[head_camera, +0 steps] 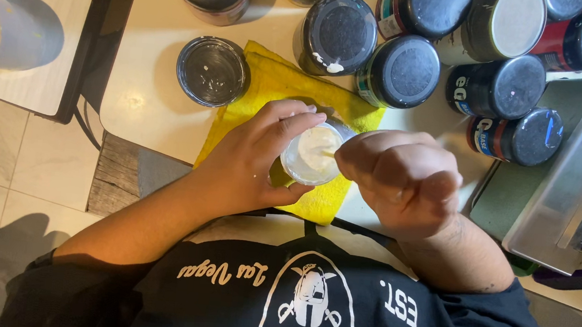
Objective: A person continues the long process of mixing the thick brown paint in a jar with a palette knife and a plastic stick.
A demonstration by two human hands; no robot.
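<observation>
My left hand (252,160) is wrapped around a small clear cup (312,155) of white creamy stuff and holds it over a yellow cloth (274,84) on the beige table (141,99). My right hand (403,178) is closed in a fist just right of the cup. It pinches a thin stick (328,153) whose tip reaches into the white stuff; most of the stick is hidden by the fingers.
An open round black jar (212,70) sits at the cloth's left corner. Several black-lidded paint jars (403,71) crowd the back of the table. A grey metal box (581,177) stands at the right. A second pale table (27,17) is at the left, over tiled floor.
</observation>
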